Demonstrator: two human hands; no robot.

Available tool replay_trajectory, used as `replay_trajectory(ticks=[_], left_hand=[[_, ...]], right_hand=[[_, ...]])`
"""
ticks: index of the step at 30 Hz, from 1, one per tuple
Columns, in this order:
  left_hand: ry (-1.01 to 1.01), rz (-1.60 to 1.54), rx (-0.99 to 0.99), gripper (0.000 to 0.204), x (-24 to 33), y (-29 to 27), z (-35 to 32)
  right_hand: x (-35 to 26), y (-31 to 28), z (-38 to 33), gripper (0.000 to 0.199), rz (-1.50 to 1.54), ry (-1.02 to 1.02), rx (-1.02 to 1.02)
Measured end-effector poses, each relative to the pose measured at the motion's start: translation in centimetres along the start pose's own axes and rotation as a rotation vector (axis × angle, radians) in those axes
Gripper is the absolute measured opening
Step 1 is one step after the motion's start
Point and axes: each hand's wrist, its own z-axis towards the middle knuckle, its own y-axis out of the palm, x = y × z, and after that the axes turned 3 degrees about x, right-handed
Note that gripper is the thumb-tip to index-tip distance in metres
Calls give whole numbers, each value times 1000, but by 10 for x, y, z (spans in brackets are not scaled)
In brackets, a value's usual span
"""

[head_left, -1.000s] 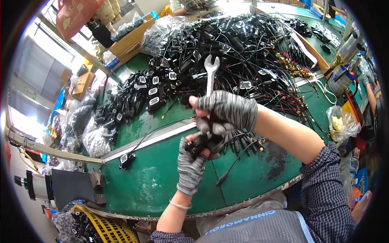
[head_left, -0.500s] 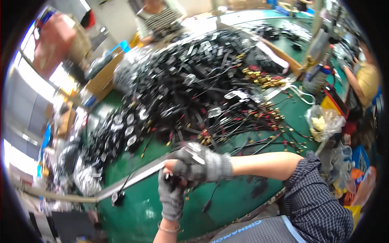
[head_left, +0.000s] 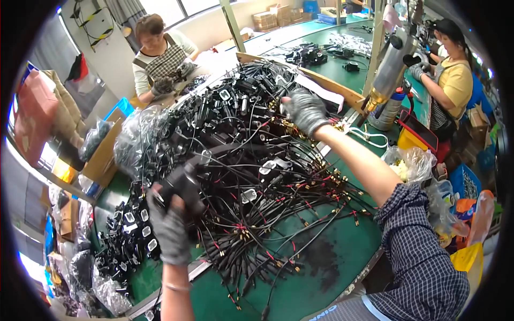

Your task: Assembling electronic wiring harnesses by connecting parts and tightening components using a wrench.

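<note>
My left hand (head_left: pixel 170 227), in a grey knit glove with bare fingertips, is closed round a smeared black plastic piece (head_left: pixel 186 186) over the left side of the heap. My right hand (head_left: pixel 306 113), gloved alike, reaches to the heap's far right with curled fingers, beside brass-coloured cable ends (head_left: pixel 292 128). Whatever its fingers hold is hidden. Between and below my hands spreads a big tangle of black cables (head_left: pixel 251 208) with small red and brass tips. Black parts with clear or silvery windows (head_left: pixel 140 227) lie at the left of the pile.
The green tabletop (head_left: pixel 214 297) has a metal strip (head_left: pixel 199 269) across it. A wooden board (head_left: pixel 348 96) edges the far right. A spray can (head_left: pixel 386 109), a plastic bag (head_left: pixel 415 163) and a hanging power tool (head_left: pixel 386 75) are rightward. Two people work beyond; a carton (head_left: pixel 101 155) stands left.
My hands have parted from close together near the front; the right has gone far and rightward, the left leftward and farther. The view has shifted, and cables now fan out nearer the front.
</note>
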Motion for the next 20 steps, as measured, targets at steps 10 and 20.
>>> replay_trajectory(ticks=[10,20], left_hand=[[34,388,196,64,10,-96,-28],[-72,1502,896,41,22,-355,-241]], right_hand=[[119,43,-6,35,-863,274,-163],[24,-11,-39,35,-686,275,-692]])
